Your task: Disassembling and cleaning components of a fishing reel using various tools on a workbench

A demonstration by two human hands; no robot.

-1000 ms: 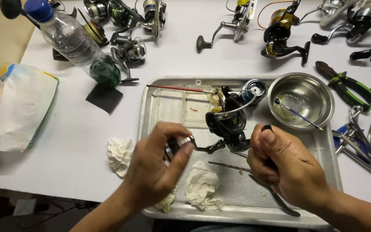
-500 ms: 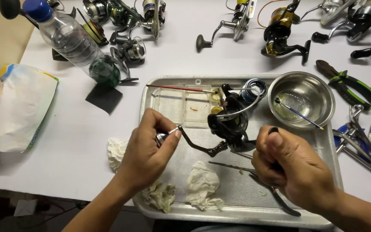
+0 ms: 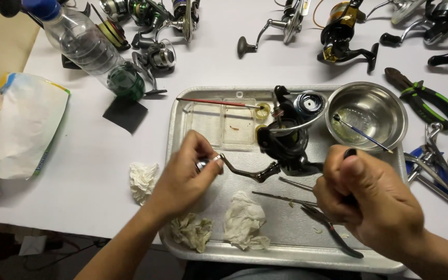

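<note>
The left hand (image 3: pixel 185 173) is pinching the silver knob of the crank handle (image 3: pixel 245 171) between thumb and fingertips, and the dark bent arm of that handle is running rightward from the hand into the black fishing reel (image 3: pixel 286 142), which is sitting upright on the metal tray (image 3: pixel 286 249) just right of the hand. The right hand (image 3: pixel 366 199) is clenching into a fist around a dark stem at the reel's right side; only the stem's black tip is showing above the thumb, so what it belongs to cannot be told. Between the two hands, thin metal tweezers (image 3: pixel 286 197) and black-handled pliers (image 3: pixel 333 233) are lying on the tray, with crumpled tissues (image 3: pixel 242 223) just below the left hand. Beyond the reel, a clear shallow plastic box (image 3: pixel 224 122) is lying flat with a red-handled brush (image 3: pixel 213 102) across its top edge, and a steel bowl (image 3: pixel 366 114) holding a blue-handled brush is resting at the tray's far right corner. Off the tray to the left, a soft white wipes packet (image 3: pixel 19 127) with blue and green edging is lying at the table's edge, and a clear plastic bottle (image 3: pixel 86 49) with a blue cap is lying tilted above a black square pad (image 3: pixel 125 114).
</note>
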